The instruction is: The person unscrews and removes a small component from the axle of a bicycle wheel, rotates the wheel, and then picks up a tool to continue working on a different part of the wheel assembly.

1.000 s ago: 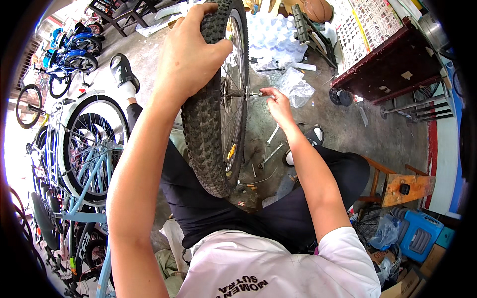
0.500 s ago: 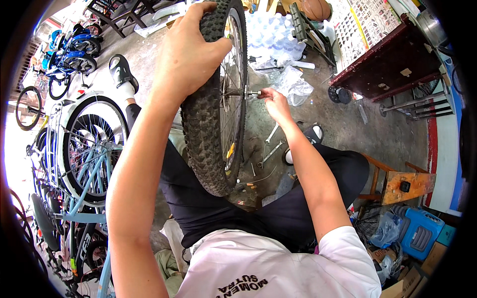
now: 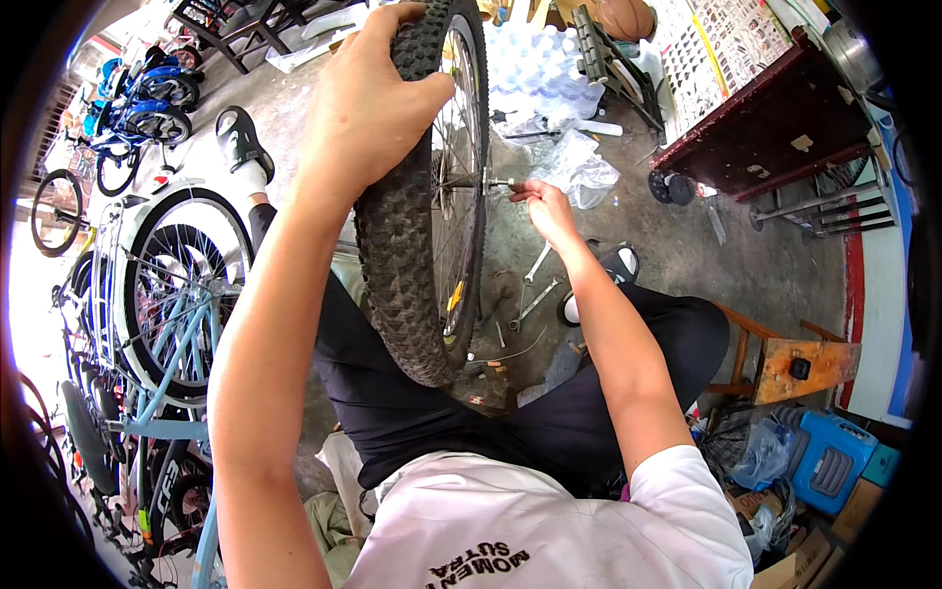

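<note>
A bicycle wheel (image 3: 461,128) with a knobby black tyre (image 3: 397,265) stands upright between my knees. My left hand (image 3: 368,108) is wrapped over the top of the tyre, thumb on its right side. From the hub, a silver threaded axle end (image 3: 499,184) sticks out to the right. The fingers of my right hand (image 3: 542,204) are pinched at the tip of this axle; any small part between them is hidden. On the floor below lie a combination wrench (image 3: 535,304) and a second wrench (image 3: 537,263).
A clear plastic bag (image 3: 579,172) and wrapped bottles (image 3: 540,74) lie beyond the wheel. At the right stand a dark red cabinet (image 3: 775,128) and a wooden stool (image 3: 800,368). A light-blue bicycle (image 3: 182,363) and other bikes crowd the left. A blue case (image 3: 829,456) sits lower right.
My right fingers have shifted slightly and turned at the axle tip. The left hand keeps its hold, and the wheel has barely moved.
</note>
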A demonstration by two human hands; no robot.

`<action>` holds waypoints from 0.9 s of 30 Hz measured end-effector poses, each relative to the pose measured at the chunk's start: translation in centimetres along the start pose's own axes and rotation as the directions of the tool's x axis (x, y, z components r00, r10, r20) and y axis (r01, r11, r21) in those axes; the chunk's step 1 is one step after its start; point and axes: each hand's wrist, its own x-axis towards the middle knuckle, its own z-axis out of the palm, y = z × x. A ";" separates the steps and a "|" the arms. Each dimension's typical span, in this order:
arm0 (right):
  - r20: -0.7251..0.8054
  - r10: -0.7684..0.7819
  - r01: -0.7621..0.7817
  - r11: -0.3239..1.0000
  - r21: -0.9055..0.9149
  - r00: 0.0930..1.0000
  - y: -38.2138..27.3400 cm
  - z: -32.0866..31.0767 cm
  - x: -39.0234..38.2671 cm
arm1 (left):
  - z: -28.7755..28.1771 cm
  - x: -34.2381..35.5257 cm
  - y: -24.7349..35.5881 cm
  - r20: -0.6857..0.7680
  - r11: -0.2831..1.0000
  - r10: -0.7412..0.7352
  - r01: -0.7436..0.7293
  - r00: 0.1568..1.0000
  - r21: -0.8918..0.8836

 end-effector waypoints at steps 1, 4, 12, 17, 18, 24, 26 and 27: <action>0.047 0.105 -0.105 0.994 0.002 0.993 0.4 0.0 0.0 | 0.0 0.0 0.0 -0.001 1.000 -0.001 0.001 1.000 -0.005; -0.142 -0.034 0.041 0.998 0.046 0.989 -1.3 0.2 -0.5 | -0.2 -0.1 -0.1 0.029 0.999 -0.043 0.044 0.999 -0.031; -0.054 -0.067 0.071 0.994 0.079 0.996 -3.5 -0.1 -0.1 | -0.5 -0.1 -0.5 -0.006 1.000 -0.011 0.011 1.000 0.028; 0.021 0.061 -0.061 0.998 -0.035 0.998 -0.3 -0.4 -0.1 | -0.1 -0.1 -0.3 0.009 0.999 -0.035 0.035 0.999 -0.010; -0.025 -0.049 0.048 0.998 -0.038 0.999 -0.2 -0.6 0.2 | -0.1 0.0 -0.2 0.011 1.000 -0.026 0.026 1.000 -0.005; -0.049 -0.137 0.136 0.991 -0.016 0.989 -5.5 0.3 -0.7 | -0.9 -0.1 -1.0 0.001 1.000 0.002 -0.002 1.000 -0.005; -0.029 -0.106 0.099 0.980 -0.174 0.994 -1.5 -0.1 0.2 | -0.2 0.1 -0.3 0.011 1.000 -0.001 0.001 1.000 -0.016; -0.025 -0.106 0.101 0.981 -0.169 0.994 -1.1 -0.1 0.2 | -0.1 0.0 -0.2 0.007 1.000 -0.008 0.008 1.000 -0.026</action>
